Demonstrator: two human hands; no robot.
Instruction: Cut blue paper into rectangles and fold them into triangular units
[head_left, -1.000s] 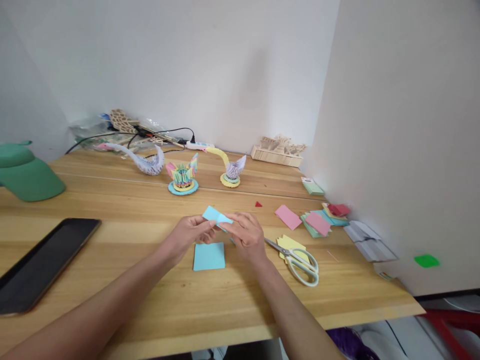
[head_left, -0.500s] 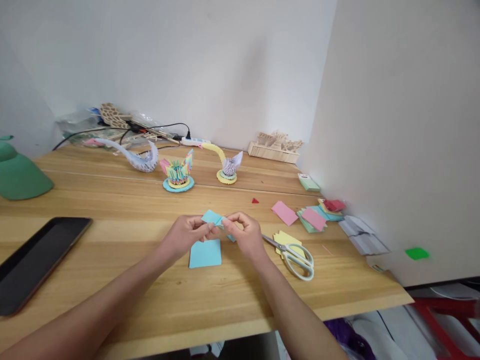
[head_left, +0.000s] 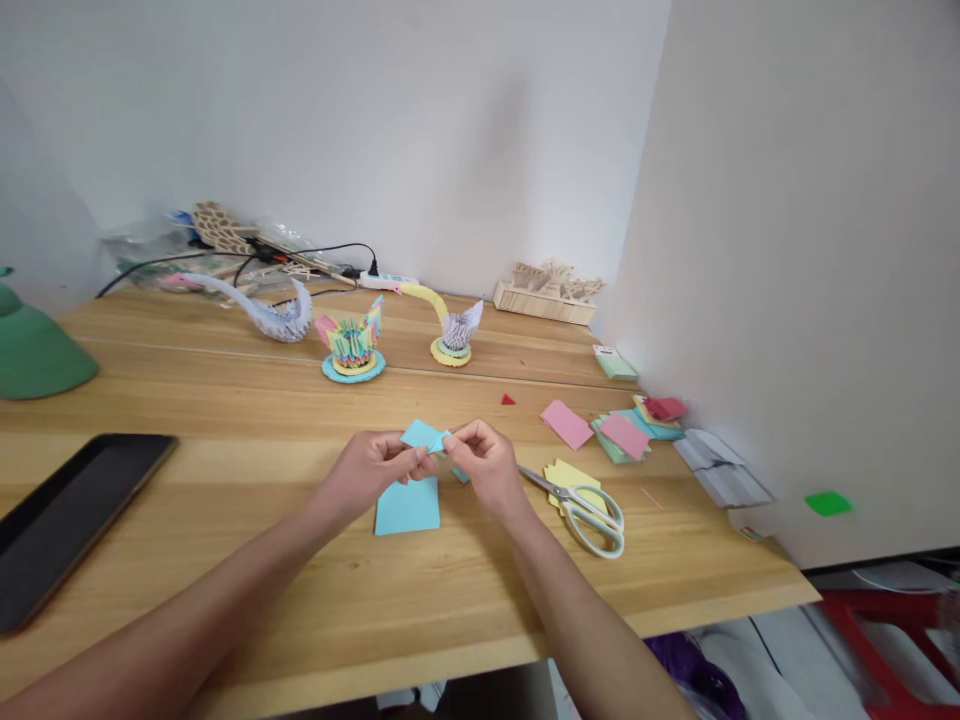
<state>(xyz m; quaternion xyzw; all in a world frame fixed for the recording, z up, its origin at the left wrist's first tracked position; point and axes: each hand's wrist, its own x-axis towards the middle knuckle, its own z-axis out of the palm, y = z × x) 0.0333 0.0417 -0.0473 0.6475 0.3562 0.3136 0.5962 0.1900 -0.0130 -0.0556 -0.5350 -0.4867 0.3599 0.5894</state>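
A small blue piece of paper, partly folded, is held above the table between my two hands. My left hand pinches its left and lower part. The thumb and fingers of my right hand press a folded flap at its right end. Below them a blue paper sheet lies flat on the wood, and another bit of blue paper shows beside my right hand. Scissors with pale handles rest on yellow paper slips to the right.
Folded-paper swans and a multicoloured paper figure stand behind. Pink slips and other coloured stacks lie right, near a red paper triangle. A black tablet is at left; a power strip and wooden box are at the back.
The flap at the right end of the blue paper has been folded up into a pointed shape under my right fingers. The whole view has shifted slightly.
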